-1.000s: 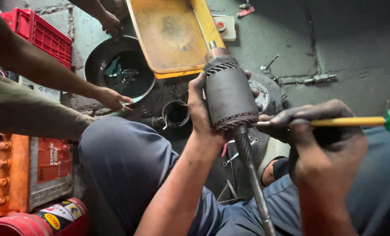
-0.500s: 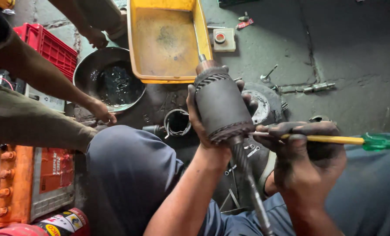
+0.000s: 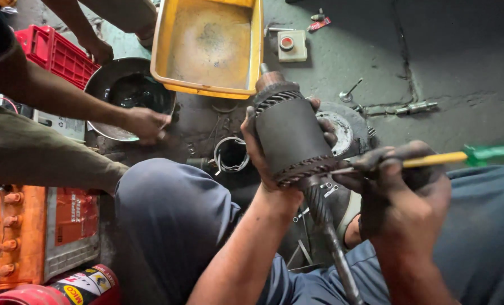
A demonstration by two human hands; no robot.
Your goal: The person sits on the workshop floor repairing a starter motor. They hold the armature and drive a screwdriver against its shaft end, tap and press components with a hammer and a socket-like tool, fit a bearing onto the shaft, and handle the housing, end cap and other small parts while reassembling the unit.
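My left hand [image 3: 263, 158] grips a dark, greasy motor armature [image 3: 290, 135] around its cylindrical body, holding it tilted with its long shaft [image 3: 331, 237] pointing down toward me. My right hand [image 3: 401, 192] is closed on a screwdriver with a yellow shaft [image 3: 432, 160] and green handle [image 3: 492, 152]. Its tip touches the lower end of the armature. Both hands are black with grease. My knees in blue trousers [image 3: 167, 220] frame the work.
A yellow plastic tub [image 3: 209, 48] and a dark metal bowl [image 3: 125, 93] sit on the grimy floor ahead. Another person's hand [image 3: 145, 123] rests at the bowl's rim. A red crate [image 3: 54, 53], an orange battery [image 3: 15, 237], a round metal housing [image 3: 231, 153] and loose bolts lie around.
The view has shifted so the armature sits lower and more central. The screwdriver tip has stayed against the armature's lower end. The other person's hand has moved right along the bowl's rim.
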